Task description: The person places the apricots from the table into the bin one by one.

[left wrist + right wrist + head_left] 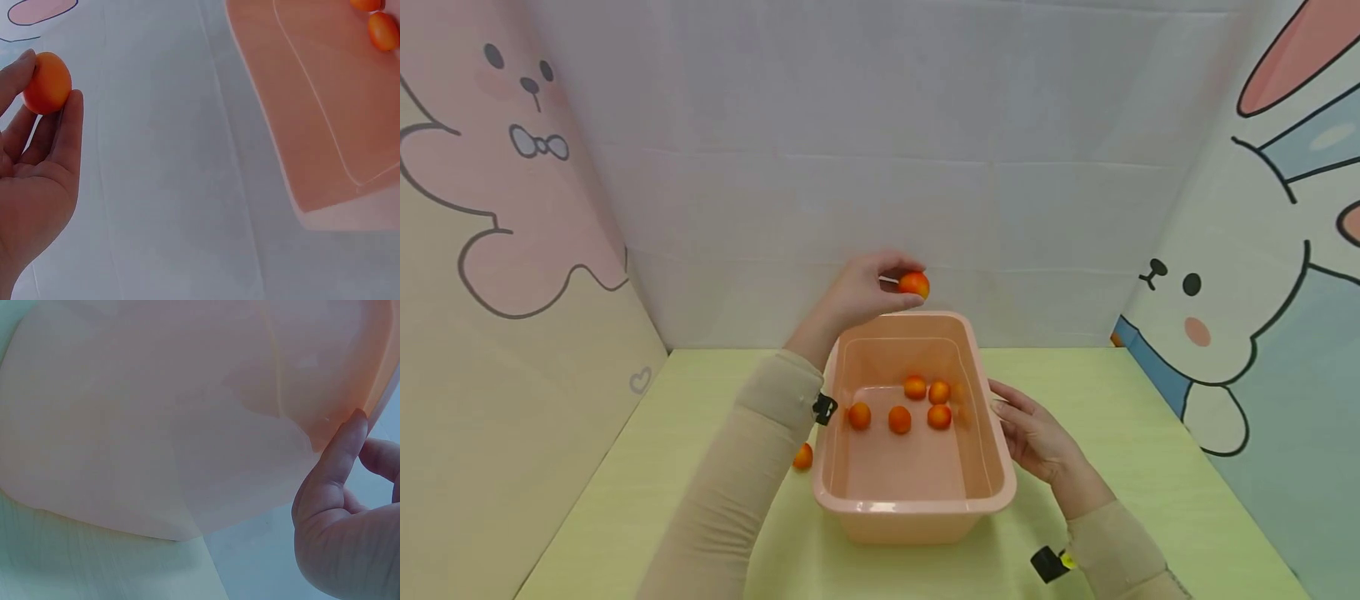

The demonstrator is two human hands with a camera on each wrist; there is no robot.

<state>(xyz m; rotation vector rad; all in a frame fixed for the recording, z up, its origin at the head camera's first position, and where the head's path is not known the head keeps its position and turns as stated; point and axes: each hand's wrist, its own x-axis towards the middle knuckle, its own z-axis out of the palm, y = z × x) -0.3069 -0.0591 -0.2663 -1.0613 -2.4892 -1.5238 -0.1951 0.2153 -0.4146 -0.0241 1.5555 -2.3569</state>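
Our left hand (867, 290) pinched an orange fruit (915, 285), while below and right of that grip our right hand (1033, 433) lay loosely against the pink bin (914, 506), presumably to steady it.

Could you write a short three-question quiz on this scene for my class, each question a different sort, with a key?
1. Count: how many orange fruits lie inside the bin?
2. Short answer: which hand holds a fruit, and what does the other hand touch?
3. Multiple choice: in the head view, where on the table is the loose fruit?
A) Left of the bin
B) Right of the bin
C) Behind the bin

Key: 1. Five. 2. The left hand holds it; the right hand touches the bin. 3. A.
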